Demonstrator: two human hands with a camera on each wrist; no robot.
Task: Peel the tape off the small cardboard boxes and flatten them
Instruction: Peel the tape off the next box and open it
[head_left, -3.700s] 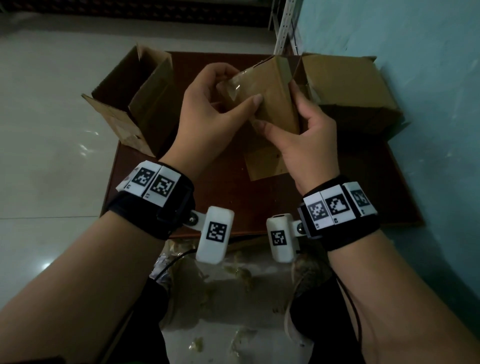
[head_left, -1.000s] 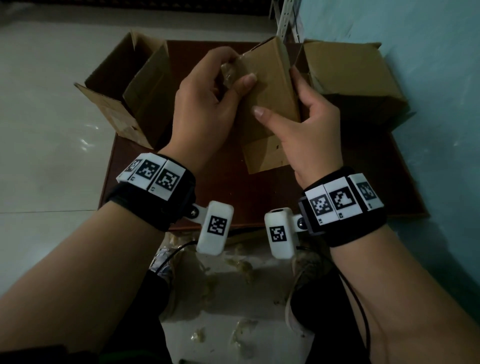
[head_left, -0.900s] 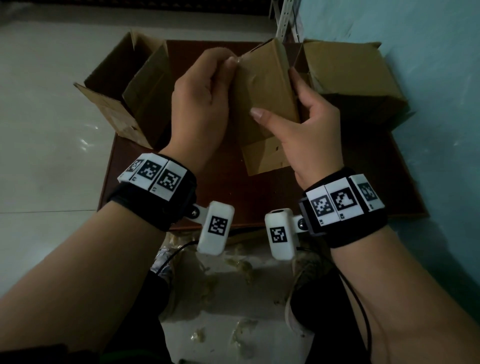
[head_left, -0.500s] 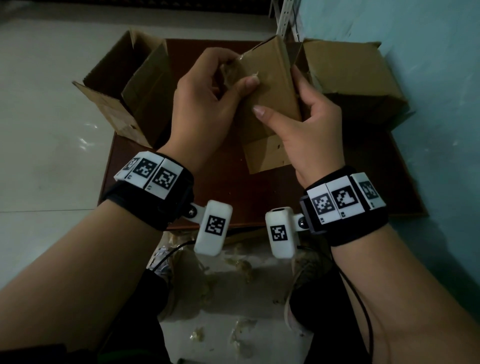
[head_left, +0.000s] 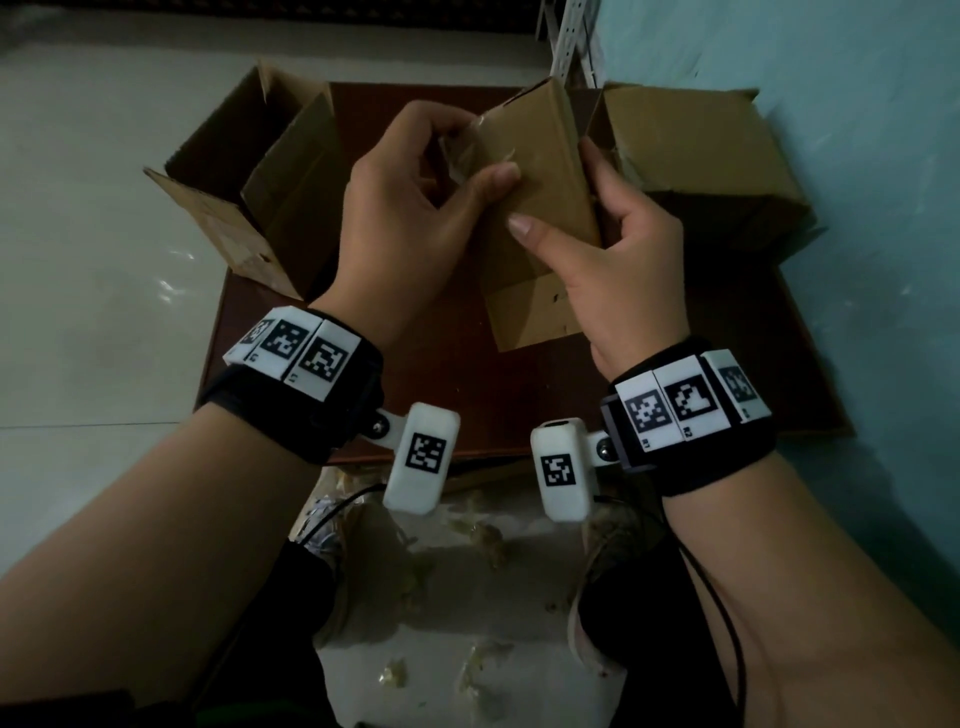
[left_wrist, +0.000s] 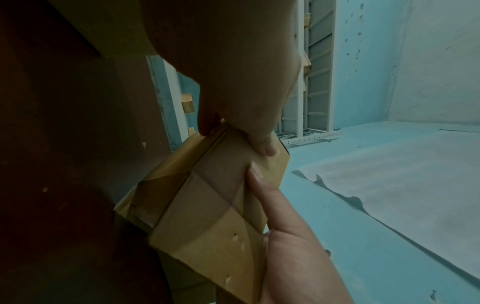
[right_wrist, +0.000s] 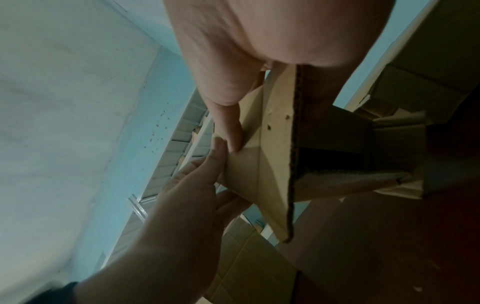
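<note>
I hold a small brown cardboard box upright over the dark table. My right hand grips it, thumb across the front face and fingers behind the right side. My left hand pinches crinkled clear tape at the box's upper left edge, thumb tip pressed on the front face. In the left wrist view the box shows a lower flap hanging open. In the right wrist view the box has its bottom open, and both thumbs meet at its corner.
An opened cardboard box lies on its side at the table's back left. A larger closed box sits at the back right against the teal wall. Crumpled tape scraps litter the floor by my legs.
The box has risen and tilted slightly since the earliest frame. In the last second my left thumb lifted off the front face and came back, working at the tape; the right hand kept its grip.
</note>
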